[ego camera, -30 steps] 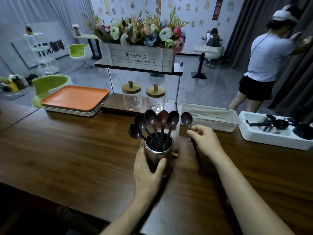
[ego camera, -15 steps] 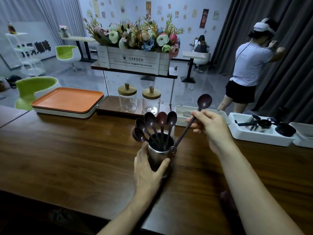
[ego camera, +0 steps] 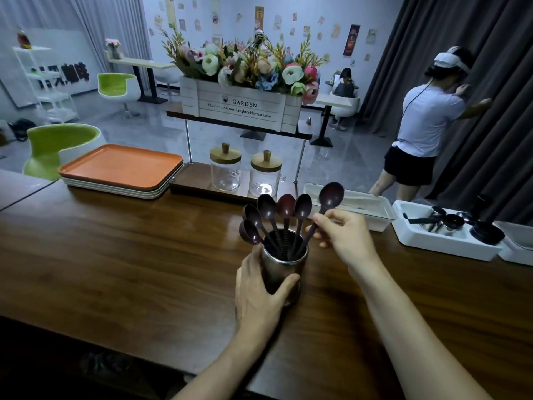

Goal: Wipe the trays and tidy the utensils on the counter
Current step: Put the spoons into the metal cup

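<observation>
Spoon leans tilted in the metal cup at frame centre, the right hand pinching its handle while the left hand wraps the cup on the bench. Five more spoons stand inside, and orange trays sit stacked at the upper left.

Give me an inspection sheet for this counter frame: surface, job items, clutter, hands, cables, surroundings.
Surface: wooden counter, glossy dark wood.
Job's things: metal cup holds five spoons standing; sixth spoon angled into it; tray stack, orange on top, far left.
Clutter: two glass jars with lids; white bin of pale utensils; white bin of dark metal scoops.
Grippers: left hand grips the cup; right hand pinches the sixth spoon's handle.
Cables: thin lead down the bystander's back; nothing seen on the counter.
Surroundings: flower box on a raised shelf, green chairs, dark curtain.
</observation>
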{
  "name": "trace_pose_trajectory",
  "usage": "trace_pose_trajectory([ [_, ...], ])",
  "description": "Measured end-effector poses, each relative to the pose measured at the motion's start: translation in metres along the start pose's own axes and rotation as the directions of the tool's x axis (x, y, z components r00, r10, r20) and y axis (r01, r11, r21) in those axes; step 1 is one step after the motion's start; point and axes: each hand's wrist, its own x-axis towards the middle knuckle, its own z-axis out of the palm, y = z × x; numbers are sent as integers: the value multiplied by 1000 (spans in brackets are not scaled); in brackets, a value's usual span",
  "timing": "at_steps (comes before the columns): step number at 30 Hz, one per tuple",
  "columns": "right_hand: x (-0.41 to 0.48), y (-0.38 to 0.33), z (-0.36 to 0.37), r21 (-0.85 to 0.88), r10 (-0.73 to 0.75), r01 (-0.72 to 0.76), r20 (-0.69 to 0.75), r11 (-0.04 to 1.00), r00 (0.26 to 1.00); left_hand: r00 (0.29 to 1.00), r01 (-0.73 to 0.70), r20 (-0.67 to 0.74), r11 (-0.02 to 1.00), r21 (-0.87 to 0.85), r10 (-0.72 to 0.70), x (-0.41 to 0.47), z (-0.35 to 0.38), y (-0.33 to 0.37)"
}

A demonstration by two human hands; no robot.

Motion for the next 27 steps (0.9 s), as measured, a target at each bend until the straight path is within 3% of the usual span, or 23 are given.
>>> trace_pose_trajectory([
  [7,-12,20,6,-215,-27,33,31,976,999,1000,-10,4,1000,-1,10,0,1,-2],
  [18,-22,19,11,-115,44,-46,-22,992,999,999,-29,30,999,-13,30,0,2,-5],
  [27,-29,24,18,15,24,-24,-28,1000,999,999,-31,39,999,-35,33,1,2,-7],
])
